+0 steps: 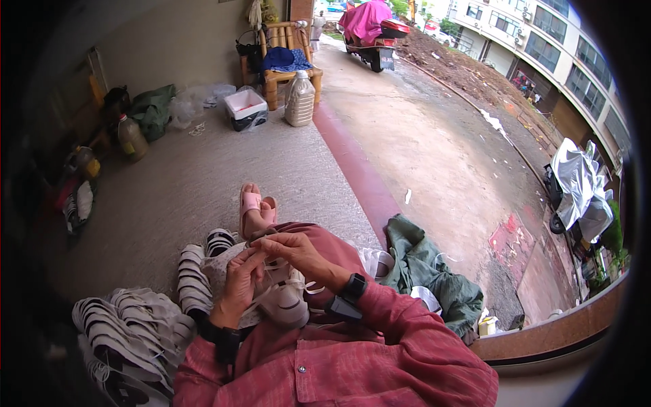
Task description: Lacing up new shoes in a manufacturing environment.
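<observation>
A white shoe upper (pixel 283 298) with a loose white lace lies on my lap. My left hand (pixel 239 281) pinches the lace and grips the upper's left side. My right hand (pixel 293 251) holds the lace above the upper, fingers closed, close to the left hand. Both wrists wear black bands, and my sleeves are red. Beyond my hands, my foot in a pink sandal (pixel 255 207) rests on the concrete floor.
Stacks of white shoe uppers (pixel 135 329) lie on the floor at my left. A green cloth bag (pixel 434 275) sits at my right by a red curb (pixel 359 173). Farther off are a wooden chair (pixel 288 54), a plastic jug (pixel 300 100), a white box (pixel 245 107) and a covered scooter (pixel 369 30).
</observation>
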Tool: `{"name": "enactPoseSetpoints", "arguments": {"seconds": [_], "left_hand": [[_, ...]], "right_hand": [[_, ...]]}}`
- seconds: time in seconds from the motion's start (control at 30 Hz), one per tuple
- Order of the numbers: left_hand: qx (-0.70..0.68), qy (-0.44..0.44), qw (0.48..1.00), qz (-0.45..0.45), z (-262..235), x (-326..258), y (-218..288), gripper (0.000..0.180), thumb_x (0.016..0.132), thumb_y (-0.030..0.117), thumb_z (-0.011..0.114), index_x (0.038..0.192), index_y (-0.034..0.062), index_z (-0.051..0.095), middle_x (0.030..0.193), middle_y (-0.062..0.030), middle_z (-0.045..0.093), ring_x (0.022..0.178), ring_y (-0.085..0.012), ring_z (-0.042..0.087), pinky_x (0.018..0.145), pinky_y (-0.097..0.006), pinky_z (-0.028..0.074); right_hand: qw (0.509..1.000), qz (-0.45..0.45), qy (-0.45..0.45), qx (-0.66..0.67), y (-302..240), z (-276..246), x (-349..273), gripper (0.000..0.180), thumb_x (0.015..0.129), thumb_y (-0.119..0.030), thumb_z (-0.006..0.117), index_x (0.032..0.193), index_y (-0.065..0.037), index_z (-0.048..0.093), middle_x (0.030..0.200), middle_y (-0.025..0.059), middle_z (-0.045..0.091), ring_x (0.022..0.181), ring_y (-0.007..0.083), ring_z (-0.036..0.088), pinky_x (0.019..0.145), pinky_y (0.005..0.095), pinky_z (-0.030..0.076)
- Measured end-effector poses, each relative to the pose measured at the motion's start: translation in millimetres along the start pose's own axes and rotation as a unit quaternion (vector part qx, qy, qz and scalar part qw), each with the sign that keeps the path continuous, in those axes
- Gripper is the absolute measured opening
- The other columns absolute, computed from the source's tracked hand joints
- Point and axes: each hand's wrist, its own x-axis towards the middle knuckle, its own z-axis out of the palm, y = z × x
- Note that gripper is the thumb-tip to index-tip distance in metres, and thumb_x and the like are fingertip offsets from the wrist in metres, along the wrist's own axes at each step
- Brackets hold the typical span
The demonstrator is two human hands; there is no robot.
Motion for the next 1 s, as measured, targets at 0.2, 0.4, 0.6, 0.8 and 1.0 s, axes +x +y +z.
{"name": "enactPoseSetpoints", "arguments": {"seconds": [0.2, 0.4, 0.6, 0.8, 1.0], "left_hand": [[0.008, 0.013, 1.000, 0.014, 3, 0, 0, 0.016, 0.092, 0.019, 0.065, 0.099, 0.0047, 0.069, 0.060, 0.0048, 0.053, 0.052, -0.0035, 0.044, 0.050, -0.018, 0.033], [0.018, 0.015, 1.000, 0.001, 6, 1, 0, 0.019, 0.092, 0.023, 0.066, 0.098, 0.0044, 0.068, 0.061, 0.0037, 0.056, 0.052, -0.0047, 0.048, 0.049, -0.018, 0.035], [0.036, 0.013, 0.999, 0.007, 7, -1, 2, 0.020, 0.091, 0.022, 0.067, 0.098, 0.0039, 0.069, 0.060, 0.0042, 0.055, 0.051, -0.0043, 0.046, 0.049, -0.018, 0.035], [0.021, 0.046, 0.998, 0.027, 8, 1, -3, 0.018, 0.091, 0.022, 0.066, 0.096, 0.0044, 0.069, 0.058, 0.0037, 0.051, 0.050, -0.0043, 0.043, 0.048, -0.019, 0.032], [0.034, 0.028, 0.998, 0.035, 7, 1, -7, 0.020, 0.094, 0.025, 0.064, 0.100, 0.0062, 0.065, 0.062, 0.0036, 0.053, 0.052, -0.0040, 0.045, 0.050, -0.018, 0.034]], "right_hand": [[0.999, -0.024, 0.035, -0.012, 5, -5, 4, 0.024, 0.094, -0.021, 0.064, 0.105, -0.001, 0.071, 0.092, -0.0011, 0.066, 0.083, 0.0062, 0.058, 0.073, 0.0220, 0.047], [0.995, -0.057, 0.080, -0.031, 11, -6, 7, 0.019, 0.093, -0.017, 0.065, 0.100, 0.000, 0.071, 0.087, -0.0001, 0.066, 0.082, 0.0069, 0.058, 0.073, 0.0216, 0.047], [0.997, -0.055, 0.061, -0.003, 12, -6, 9, 0.021, 0.093, -0.016, 0.064, 0.105, 0.001, 0.069, 0.093, 0.0008, 0.067, 0.087, 0.0079, 0.059, 0.079, 0.0224, 0.048], [0.999, -0.032, 0.022, -0.010, -1, 1, 3, 0.022, 0.093, -0.017, 0.065, 0.105, 0.001, 0.069, 0.091, -0.0005, 0.065, 0.086, 0.0072, 0.058, 0.077, 0.0221, 0.048], [0.997, -0.019, 0.048, -0.049, 17, -5, 7, 0.019, 0.093, -0.017, 0.065, 0.102, 0.000, 0.070, 0.092, -0.0013, 0.066, 0.084, 0.0056, 0.057, 0.074, 0.0220, 0.048]]}}
